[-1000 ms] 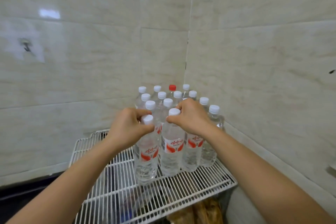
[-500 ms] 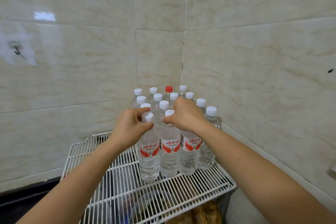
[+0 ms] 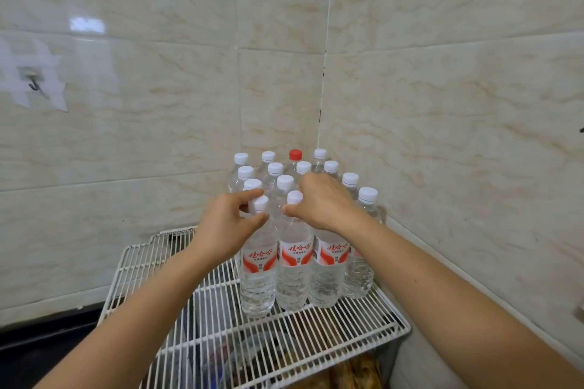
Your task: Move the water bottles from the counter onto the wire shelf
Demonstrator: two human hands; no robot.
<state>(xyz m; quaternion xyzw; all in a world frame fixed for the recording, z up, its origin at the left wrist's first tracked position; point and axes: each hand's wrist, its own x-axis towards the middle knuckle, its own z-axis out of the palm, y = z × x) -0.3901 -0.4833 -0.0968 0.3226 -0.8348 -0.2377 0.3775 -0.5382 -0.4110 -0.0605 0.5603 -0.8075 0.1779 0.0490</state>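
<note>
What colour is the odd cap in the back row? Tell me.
The odd cap is red; the head view shows it.

Water bottles (image 3: 292, 265): clear, colourless bodies; labels (image 3: 330, 254) are white with a red swoosh and red lettering. Caps (image 3: 368, 193) are white, except one red cap (image 3: 295, 154). Wire shelf (image 3: 221, 325) is white; wall tiles (image 3: 442, 136) are cream with faint beige marble veining.

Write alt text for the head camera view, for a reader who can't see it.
The left hand grips the neck of the front-left water bottle and the right hand the neck of the bottle beside it, both standing on a white wire shelf. Behind them, more white-capped bottles and one red-capped bottle crowd the tiled corner.
</note>
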